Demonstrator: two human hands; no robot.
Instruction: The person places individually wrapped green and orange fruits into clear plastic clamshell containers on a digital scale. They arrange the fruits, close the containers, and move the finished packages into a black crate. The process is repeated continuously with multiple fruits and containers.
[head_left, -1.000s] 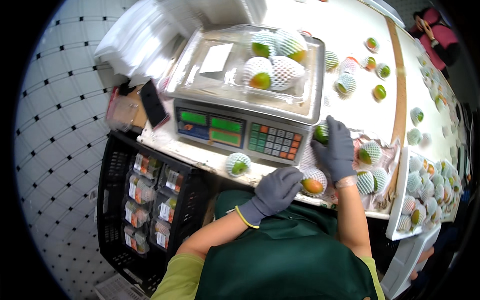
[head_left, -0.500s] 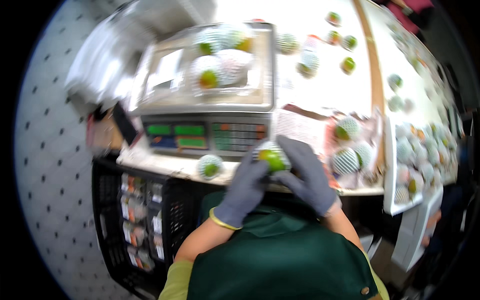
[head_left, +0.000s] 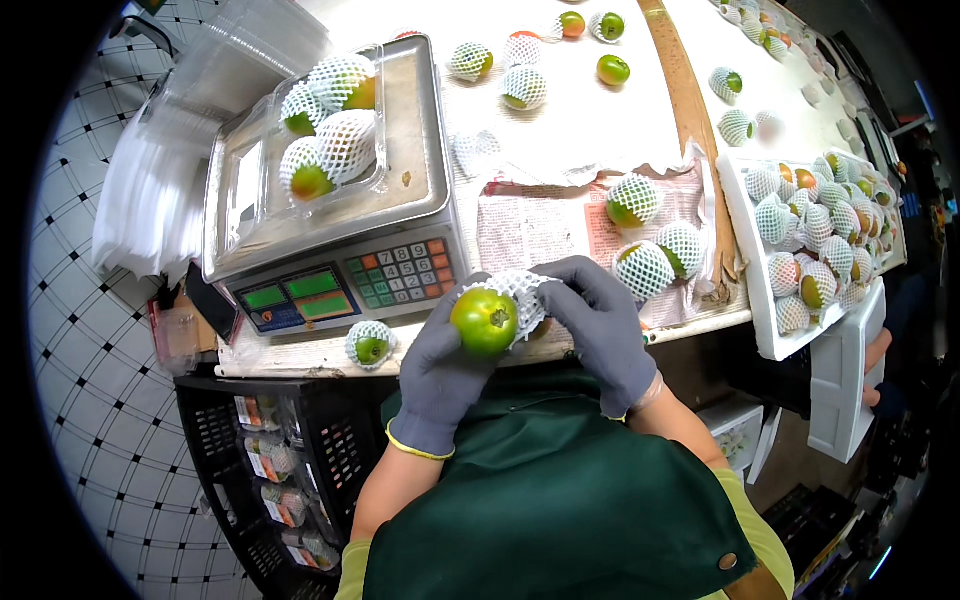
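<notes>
In my gloved left hand (head_left: pixel 432 375) a green tomato (head_left: pixel 484 322) is held at the table's front edge, its stem scar facing up and right. My gloved right hand (head_left: pixel 607 335) grips a white foam net (head_left: pixel 528 289) that sits bunched beside the tomato, off most of its skin. Left of my hands, a netted tomato (head_left: pixel 370 344) rests in front of the digital scale (head_left: pixel 415 205). On the scale pan stands a clear plastic punnet (head_left: pixel 262 205) with several netted tomatoes. Three more netted tomatoes (head_left: pixel 634 201) lie on newspaper to the right.
A white foam box (head_left: pixel 752 270) full of netted tomatoes stands at the right. Stacked clear punnets (head_left: pixel 150 190) are at the left. Below them, a black crate (head_left: pixel 345 440) holds packed punnets. Loose tomatoes (head_left: pixel 613 70) and an empty foam net (head_left: pixel 477 152) lie farther back.
The tomato in my hands was in its net; now its green skin is mostly bare and the net is bunched at my right fingers. The view has shifted, and the scale appears farther left.
</notes>
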